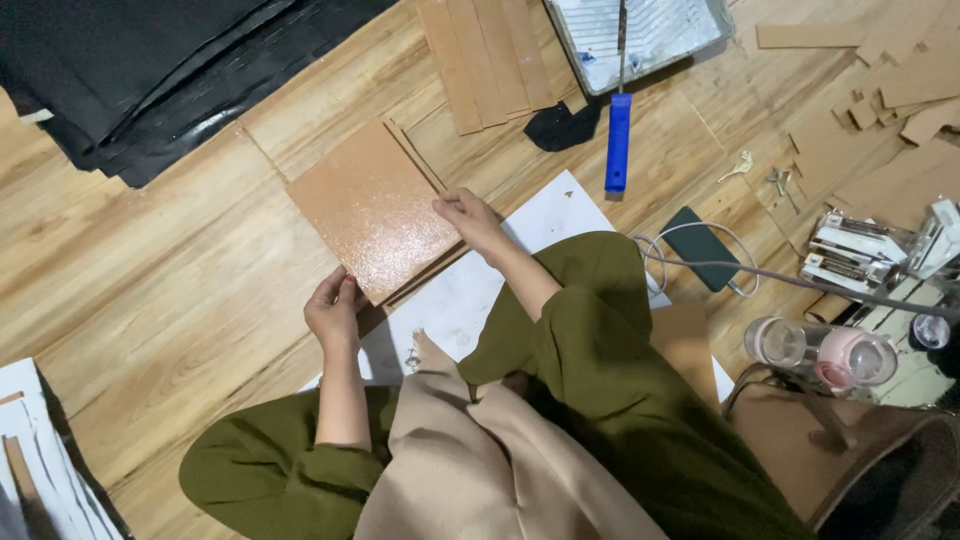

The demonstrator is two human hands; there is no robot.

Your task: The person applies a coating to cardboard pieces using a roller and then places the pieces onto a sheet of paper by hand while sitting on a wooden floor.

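The person sat on a wooden floor [180, 290] with legs in olive-green trousers [600, 350] folded. Both hands were on a square brown board [372, 208] with a glittering, speckled surface. This board lay on the floor in front of the knees, a little left of the middle of the scene, turned like a diamond, on top of thinner brown sheets whose edges showed at its right and near sides.

The left hand [335, 308] held the near corner of the board, with the fingers curled closed around the edge. The right hand [468, 218] pressed on the right corner, fingers bent and pinching the edge there. So both hands gripped the same board.

Under the near part of the board lay a white sheet [545, 215] on the floor. Far from the person, a paint tray [600, 50] stood with a roller whose blue handle [618, 142] pointed toward the person. Just left of the handle lay a small black cloth [558, 128]. Cardboard strips [485, 60] lay left of the tray, and black sheets [130, 70] were piled at the far left. At the right, a dark phone [700, 248] lay with a white cable [655, 250], and farther right were staplers [850, 255].
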